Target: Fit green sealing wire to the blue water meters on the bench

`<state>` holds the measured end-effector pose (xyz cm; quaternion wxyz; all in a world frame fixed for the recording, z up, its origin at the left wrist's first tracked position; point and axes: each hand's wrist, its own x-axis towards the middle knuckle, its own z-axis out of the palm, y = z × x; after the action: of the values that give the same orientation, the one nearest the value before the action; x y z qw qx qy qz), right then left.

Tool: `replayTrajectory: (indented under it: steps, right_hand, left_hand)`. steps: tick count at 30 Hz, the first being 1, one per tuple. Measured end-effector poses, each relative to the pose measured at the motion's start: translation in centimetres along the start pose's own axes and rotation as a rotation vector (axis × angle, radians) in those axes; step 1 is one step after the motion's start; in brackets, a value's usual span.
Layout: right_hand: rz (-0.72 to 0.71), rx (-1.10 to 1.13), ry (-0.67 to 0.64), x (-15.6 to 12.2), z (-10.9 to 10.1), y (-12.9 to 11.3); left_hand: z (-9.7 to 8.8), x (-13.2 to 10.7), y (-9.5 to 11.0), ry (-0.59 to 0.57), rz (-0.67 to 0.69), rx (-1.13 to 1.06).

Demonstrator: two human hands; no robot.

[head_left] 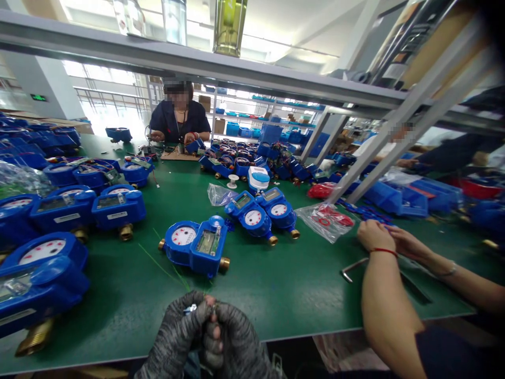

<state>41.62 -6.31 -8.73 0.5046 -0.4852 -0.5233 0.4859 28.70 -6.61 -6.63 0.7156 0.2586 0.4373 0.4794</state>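
My left hand [179, 329] and my right hand [239, 337], both in grey fingerless gloves, meet fingertip to fingertip at the table's near edge. Thin green wires [168, 266] run up and left from my left fingers, which are closed on them. A small shiny silver piece [190, 308] shows by the left hand. My right fingers are pinched; whatever sits between the fingertips is too small to make out. Just beyond lies a blue water meter [197, 245] with a round dial, a rectangular display window and brass ends.
More blue meters stand at left [118, 205]; two others [256, 213] lie ahead. A co-worker's hands [379, 239] work at right, near a metal hex key [351, 271] and a bag of red rings [327, 218]. Another person [179, 118] sits opposite. A shelf beam [197, 60] crosses overhead.
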Motion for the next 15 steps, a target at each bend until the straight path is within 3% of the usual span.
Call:
replayTrajectory:
  steps: [2,7,12,15]
  right_hand:
    - [0.021,0.024,0.023,0.05,0.13,-0.08]
    - [-0.076,0.113,0.118,0.07,0.09,-0.05]
    - [-0.104,0.073,0.116,0.49,-0.09,0.02]
    - [-0.174,-0.104,0.158,0.04,0.41,0.29]
  left_hand:
    - [-0.06,0.15,-0.33,-0.017,-0.024,-0.042]
    - [0.10,0.42,-0.50,0.179,0.043,-0.031]
    - [0.26,0.37,-0.54,-0.033,-0.067,-0.050]
    - [-0.37,0.64,-0.83,0.110,0.007,-0.026]
